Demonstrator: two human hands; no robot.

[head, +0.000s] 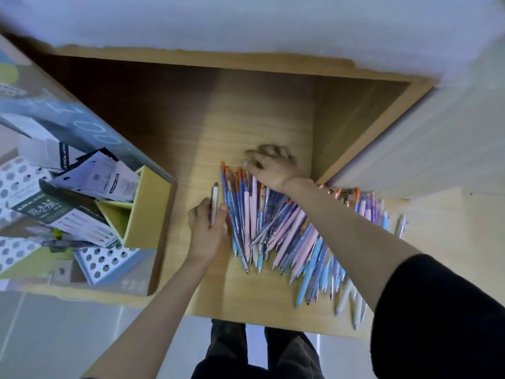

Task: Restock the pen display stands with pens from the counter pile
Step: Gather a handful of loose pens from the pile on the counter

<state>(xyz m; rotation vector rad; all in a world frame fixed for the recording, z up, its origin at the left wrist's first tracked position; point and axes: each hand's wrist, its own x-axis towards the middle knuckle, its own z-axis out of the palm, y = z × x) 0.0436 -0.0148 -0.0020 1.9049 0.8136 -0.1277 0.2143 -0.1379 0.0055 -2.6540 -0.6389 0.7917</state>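
Pink pen held in left grip.

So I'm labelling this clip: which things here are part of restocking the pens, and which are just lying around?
In the job: pen pile, pink pen in the left hand, right hand on the pile, holed display stand.
Lying about: paper packets, dark green packet.

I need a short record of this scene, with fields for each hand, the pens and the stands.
pen pile: many pens spread on the wooden counter
left hand: holds one pale pink pen beside the pile's left edge
right hand: on the pile's far ends; fingers blurred, grip unclear
display stand: white, round holes, at the left; no pens seen in it
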